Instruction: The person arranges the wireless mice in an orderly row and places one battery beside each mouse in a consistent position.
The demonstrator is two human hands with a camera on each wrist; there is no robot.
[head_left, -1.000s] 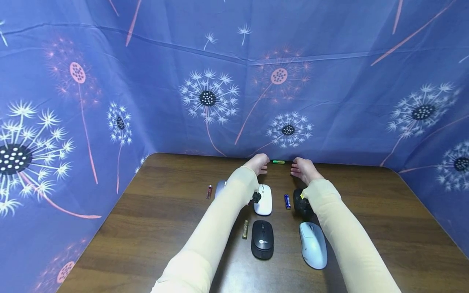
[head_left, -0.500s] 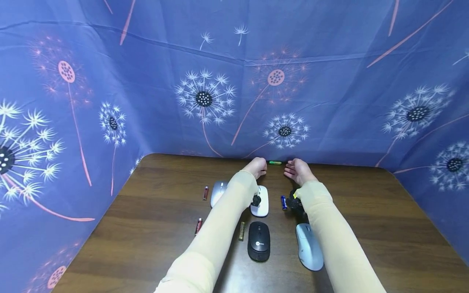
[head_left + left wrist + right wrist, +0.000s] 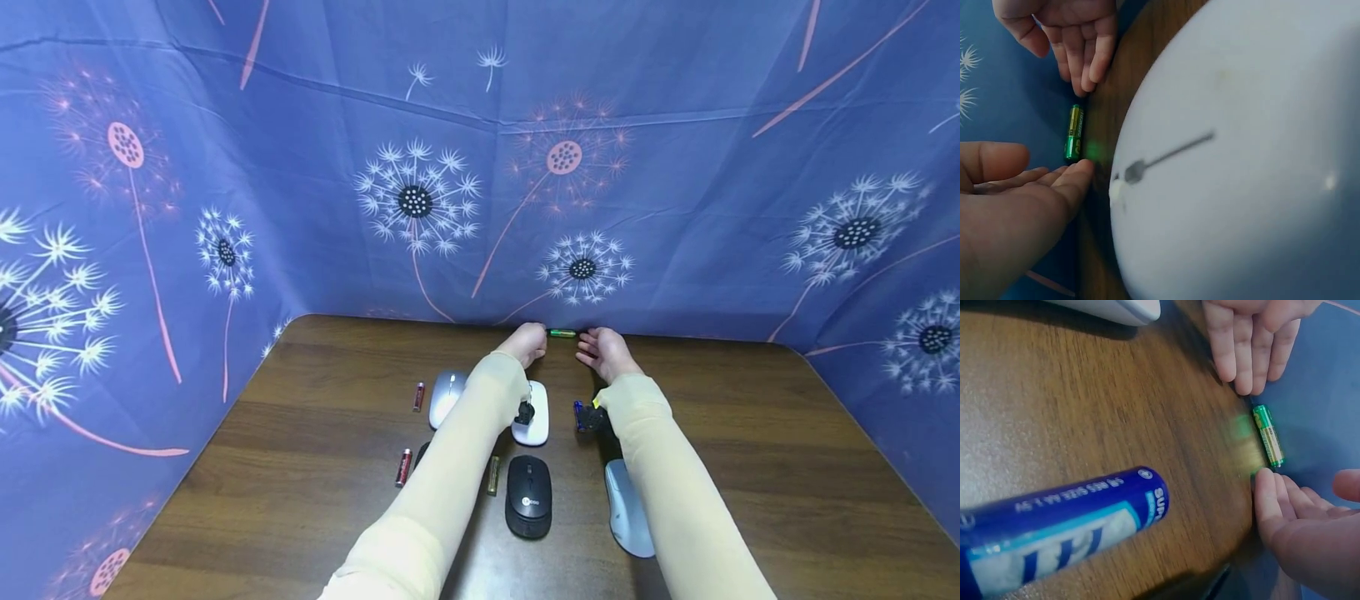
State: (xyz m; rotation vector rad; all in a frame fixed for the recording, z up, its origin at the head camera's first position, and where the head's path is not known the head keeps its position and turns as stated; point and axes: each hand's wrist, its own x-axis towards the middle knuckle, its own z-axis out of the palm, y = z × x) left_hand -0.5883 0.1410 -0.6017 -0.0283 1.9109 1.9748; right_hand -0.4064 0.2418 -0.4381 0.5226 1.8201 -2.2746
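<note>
A green battery [image 3: 562, 333] lies lengthwise at the back edge of the wooden table, against the blue cloth. My left hand [image 3: 528, 343] is at its left end and my right hand [image 3: 606, 352] at its right end. Both hands have fingers extended, as the left wrist view shows, with the green battery [image 3: 1074, 132] between the fingertips. In the right wrist view, the fingertips of the right hand [image 3: 1310, 525] are very close to one end; whether they touch cannot be made out. Neither hand grips anything.
Under my left wrist is a white mouse [image 3: 538, 417], with a grey mouse [image 3: 447, 392] to its left. A black mouse [image 3: 528, 496] and a pale blue mouse [image 3: 628, 512] stand nearer. Red batteries [image 3: 403, 468], a gold battery [image 3: 492, 475] and a blue battery [image 3: 1066, 525] lie about.
Both hands have drawn closer to the ends of the green battery, the right hand moving leftward. The head view has shifted slightly, and my right forearm now covers more of the pale blue mouse.
</note>
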